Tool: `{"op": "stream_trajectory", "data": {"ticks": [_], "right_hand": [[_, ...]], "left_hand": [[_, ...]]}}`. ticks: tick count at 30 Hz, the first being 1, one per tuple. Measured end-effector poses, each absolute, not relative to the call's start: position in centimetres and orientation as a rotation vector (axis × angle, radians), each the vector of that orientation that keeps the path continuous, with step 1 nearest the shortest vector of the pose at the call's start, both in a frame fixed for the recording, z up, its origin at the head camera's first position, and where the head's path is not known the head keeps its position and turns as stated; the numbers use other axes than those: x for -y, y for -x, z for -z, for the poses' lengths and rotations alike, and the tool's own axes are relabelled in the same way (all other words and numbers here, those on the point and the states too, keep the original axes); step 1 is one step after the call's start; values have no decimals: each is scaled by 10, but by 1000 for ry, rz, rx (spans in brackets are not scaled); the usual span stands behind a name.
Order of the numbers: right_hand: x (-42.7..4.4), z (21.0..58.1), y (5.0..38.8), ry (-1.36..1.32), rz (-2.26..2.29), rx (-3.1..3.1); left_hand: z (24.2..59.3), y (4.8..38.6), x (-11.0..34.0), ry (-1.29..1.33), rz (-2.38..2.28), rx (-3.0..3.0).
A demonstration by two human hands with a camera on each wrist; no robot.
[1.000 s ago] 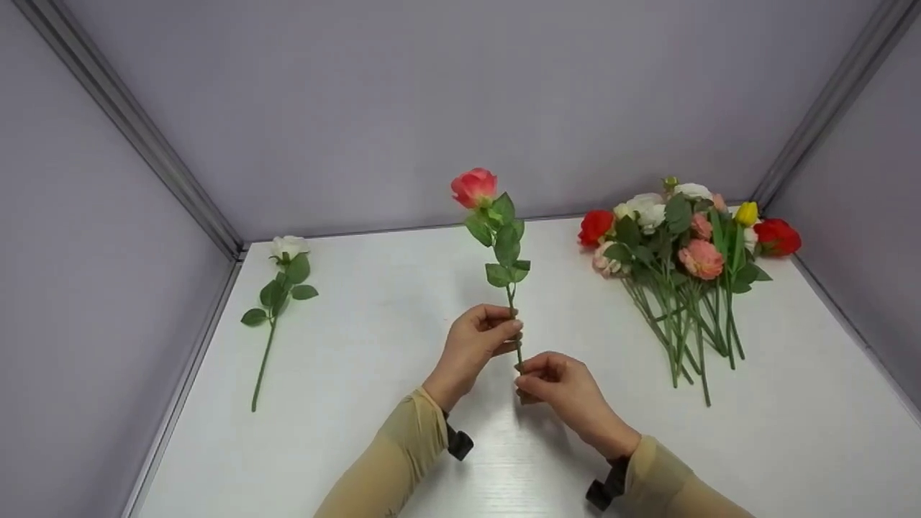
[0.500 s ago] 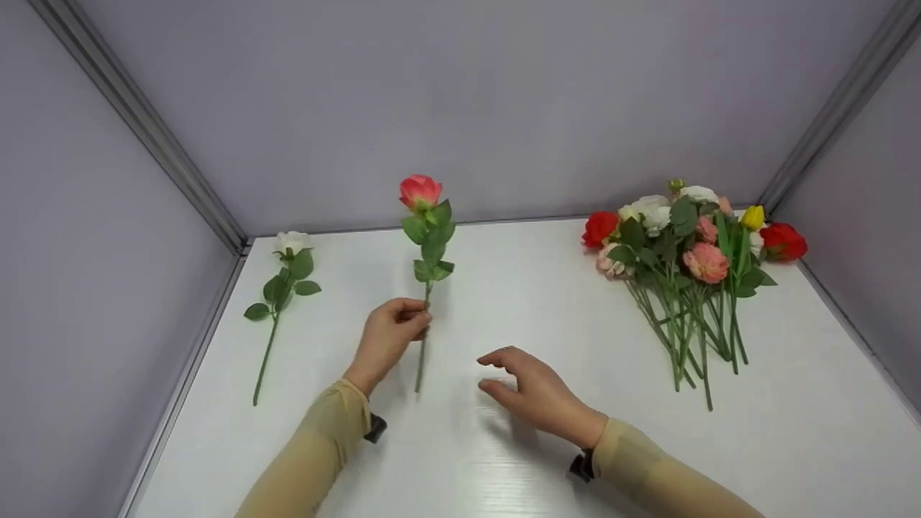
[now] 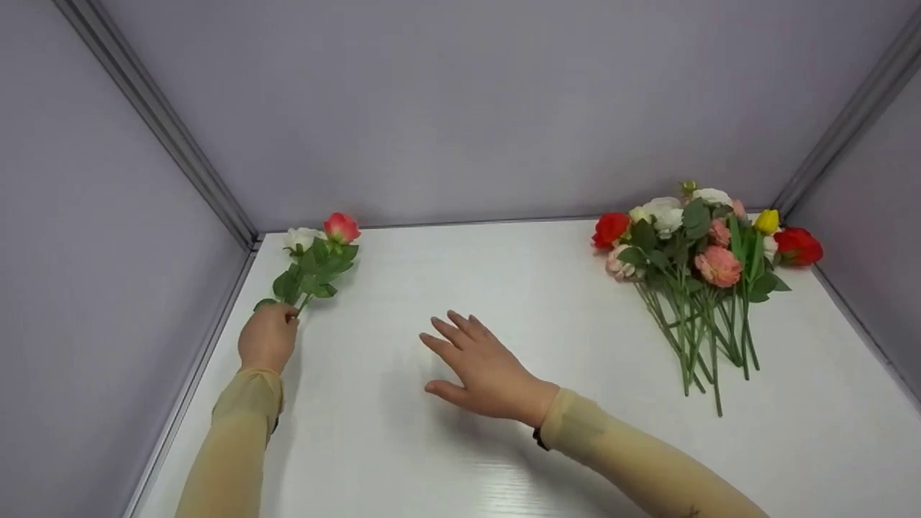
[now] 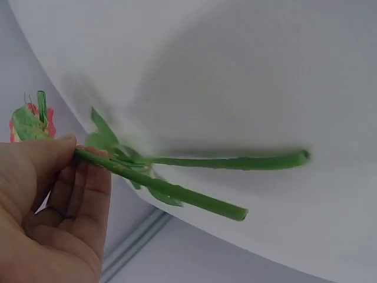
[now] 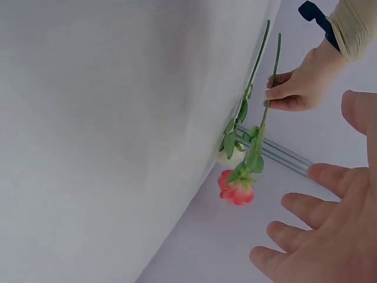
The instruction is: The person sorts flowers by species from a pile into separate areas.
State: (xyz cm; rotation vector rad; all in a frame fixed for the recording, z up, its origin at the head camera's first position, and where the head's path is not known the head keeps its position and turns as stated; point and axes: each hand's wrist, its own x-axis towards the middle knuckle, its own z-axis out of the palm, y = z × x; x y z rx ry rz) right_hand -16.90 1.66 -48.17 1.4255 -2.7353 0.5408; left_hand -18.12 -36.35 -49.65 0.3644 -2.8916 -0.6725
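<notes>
the table (image 3: 468, 277) is passable mid-back between roses (image 3: 318, 264) and bunched flowers (image 3: 712, 266).

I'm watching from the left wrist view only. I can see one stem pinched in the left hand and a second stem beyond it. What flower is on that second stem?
Observer: The head view shows it's a white rose.

Operator: My picture leaves out the right hand. Is it holding anything?

Observer: No. In the head view it is empty, its fingers spread, over the middle of the table.

Operator: Are there more flowers besides the white rose and the pink rose being held?

Observer: Yes, in the head view a mixed bunch lies on the right side of the table, with red, white, pink and yellow blooms.
</notes>
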Motion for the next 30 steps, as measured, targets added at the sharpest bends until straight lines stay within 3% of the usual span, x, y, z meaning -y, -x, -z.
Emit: {"op": "stream_trajectory", "data": {"ticks": [12, 30], "right_hand": [[0, 491, 173, -1465, -297, 2797], [-23, 500, 173, -1466, -282, 2901]], "left_hand": [[518, 184, 374, -522, 712, 2828], [526, 185, 373, -645, 772, 2781]]}}
